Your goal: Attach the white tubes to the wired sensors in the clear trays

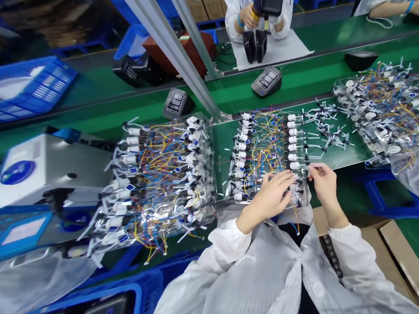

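In front of me lies a clear plastic tray with two columns of small white-and-black cylindrical parts, like miniature pumps or motors, joined to red, yellow and blue wires. My left hand rests over the tray's near part, fingers stretched towards a white cylinder in the right column. At that column's right edge my right hand pinches a small pale tube, partly hidden by the fingers. Thin white tubes stick out from the cylinders above. A loose pile of short white tubes lies beyond my right hand.
More wired parts fill trays on the left and right. A grey machine stands far left. Two display units sit behind, near a metal post. Across the bench, a person holds a black device.
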